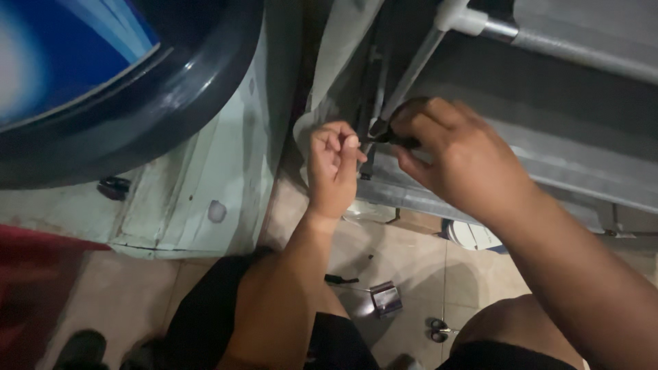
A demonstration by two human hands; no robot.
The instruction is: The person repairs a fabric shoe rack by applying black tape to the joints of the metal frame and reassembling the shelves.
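Observation:
My left hand (334, 168) is raised with its fingers curled, thumb and forefinger pinched on the end of a thin dark strip. My right hand (452, 154) grips the other end of that small black strip (385, 139), right where a grey metal rod (411, 72) meets the grey ribbed unit (582, 157). The two hands are almost touching. What the strip is fastened to is hidden by my fingers.
A large dark round rim with a blue inside (137, 89) fills the top left over a pale green panel (205, 185). On the tiled floor lie a small metal box (385, 298), scissors (436, 330) and a black piece (339, 279). Red cloth (34, 288) at left.

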